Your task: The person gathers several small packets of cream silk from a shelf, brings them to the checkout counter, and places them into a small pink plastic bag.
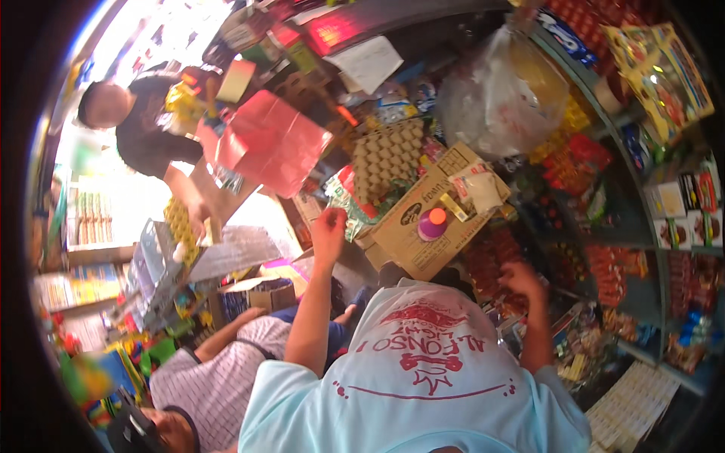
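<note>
In front of my body lies a cardboard box [396, 229] bearing printed writing. On it are a purple bottle with an orange cap [433, 225], a small yellow carton [453, 207] and a clear plastic bag with pale contents [478, 189]. Left of the box my left hand [329, 232] is raised with curled fingers; nothing shows in it, though its grip is unclear. My right hand [521, 278] hovers on the other side, blurred, near red packets [493, 263], fingers apart and holding nothing visible. Beyond the box leans a moulded-pulp egg tray [388, 158].
Shelves of packaged goods [660, 272] line the right side. A large filled plastic bag [504, 96] stands behind the box. At far left a person [158, 130] reaches towards a yellow egg tray [181, 226] with eggs. Another person [221, 368] is close on my left.
</note>
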